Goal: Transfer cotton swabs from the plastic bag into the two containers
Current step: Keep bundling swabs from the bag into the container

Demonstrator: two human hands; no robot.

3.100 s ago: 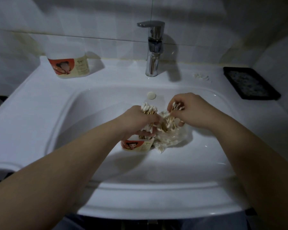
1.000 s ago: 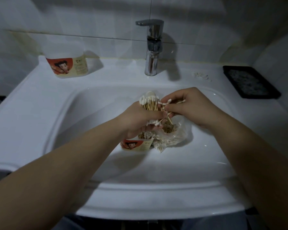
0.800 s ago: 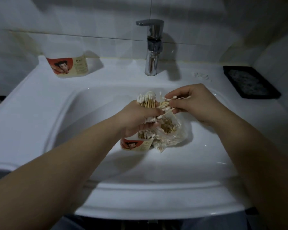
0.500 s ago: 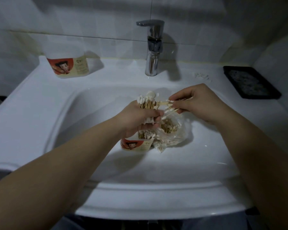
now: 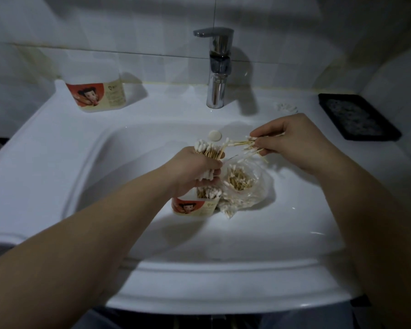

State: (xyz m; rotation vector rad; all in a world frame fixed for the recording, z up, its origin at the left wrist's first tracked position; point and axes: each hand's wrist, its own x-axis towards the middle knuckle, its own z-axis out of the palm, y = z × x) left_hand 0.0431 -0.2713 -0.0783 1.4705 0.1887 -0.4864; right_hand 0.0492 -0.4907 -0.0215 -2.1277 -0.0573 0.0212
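Observation:
In the sink basin my left hand (image 5: 192, 171) grips an upright bundle of wooden cotton swabs (image 5: 208, 149) above a small container (image 5: 195, 207) with a red cartoon label, which holds more swabs. Right of it lies the clear plastic bag (image 5: 246, 186), open, with loose swabs inside. My right hand (image 5: 292, 144) pinches a few swabs (image 5: 243, 144) held sideways, their tips pointing toward the left hand's bundle. A second container (image 5: 96, 91) with the same label stands on the sink ledge at the back left.
A chrome faucet (image 5: 217, 72) rises at the back centre of the white sink (image 5: 57, 148). A black tray (image 5: 358, 116) sits on the ledge at the right. A few loose swabs (image 5: 285, 107) lie on the ledge near it. The overflow cap (image 5: 214, 135) shows in the basin wall.
My right hand has lifted a few swabs out of the bag and drawn them up and to the right. My left hand keeps its bundle in about the same spot.

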